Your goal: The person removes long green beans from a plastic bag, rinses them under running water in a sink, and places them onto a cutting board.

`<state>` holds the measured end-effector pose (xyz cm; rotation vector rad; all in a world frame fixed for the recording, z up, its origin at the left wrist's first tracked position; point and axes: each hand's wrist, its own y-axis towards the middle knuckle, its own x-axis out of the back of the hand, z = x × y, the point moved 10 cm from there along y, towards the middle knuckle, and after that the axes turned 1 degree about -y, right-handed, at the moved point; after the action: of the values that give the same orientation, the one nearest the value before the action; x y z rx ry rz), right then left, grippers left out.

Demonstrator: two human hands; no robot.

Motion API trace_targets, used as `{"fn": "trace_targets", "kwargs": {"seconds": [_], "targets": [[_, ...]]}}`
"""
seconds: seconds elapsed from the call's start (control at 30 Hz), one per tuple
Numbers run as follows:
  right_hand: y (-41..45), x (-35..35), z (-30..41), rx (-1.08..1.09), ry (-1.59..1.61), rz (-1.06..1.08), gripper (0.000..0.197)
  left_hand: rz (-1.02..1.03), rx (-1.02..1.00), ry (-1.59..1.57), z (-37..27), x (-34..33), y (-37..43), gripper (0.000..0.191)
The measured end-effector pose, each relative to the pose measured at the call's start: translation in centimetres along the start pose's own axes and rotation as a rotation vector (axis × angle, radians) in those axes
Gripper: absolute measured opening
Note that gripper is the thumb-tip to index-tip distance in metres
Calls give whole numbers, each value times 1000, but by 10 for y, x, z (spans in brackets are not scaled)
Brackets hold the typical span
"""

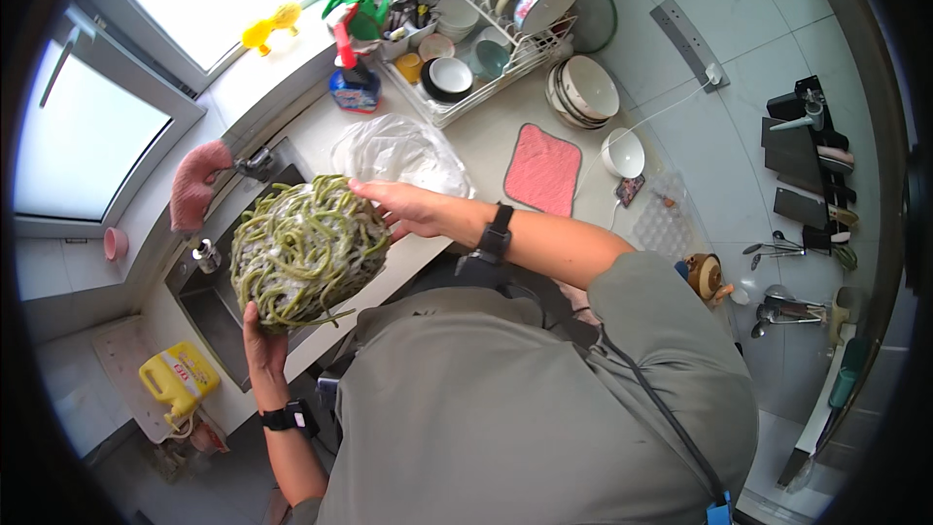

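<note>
A big clump of long green bean-like strands [310,255], coated in patchy white like frost, is held up over the dark sink [211,313]. My left hand [264,343] supports its lower edge from below, thumb up along the side. On the opposite side my right hand [408,208] grips it, with the thumb on top and the fingers partly hidden behind. A few strands hang loose at the bottom. Beyond my right hand, a crumpled clear plastic bag [401,153] lies on the counter.
A faucet with a pink fuzzy cover [200,186] rises behind the sink. Nearby stand a blue spray bottle [355,87], a dish rack [474,98], a pink cloth [543,169], stacked bowls [583,91], a white bowl [623,153] and a yellow jug [178,379]. Knives [798,160] hang on the wall.
</note>
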<state>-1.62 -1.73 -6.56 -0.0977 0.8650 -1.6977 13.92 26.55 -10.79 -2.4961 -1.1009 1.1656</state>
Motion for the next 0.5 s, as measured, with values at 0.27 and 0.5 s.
{"fn": "trace_targets", "kwargs": {"seconds": [0.27,0.5], "targets": [[15,-41,-22,-35,51,-100,75,132,74,-74,-10,28,9,67],[39,-60,-50,-187,0,-137,61,42,125,-89,4,54,6,70]]}}
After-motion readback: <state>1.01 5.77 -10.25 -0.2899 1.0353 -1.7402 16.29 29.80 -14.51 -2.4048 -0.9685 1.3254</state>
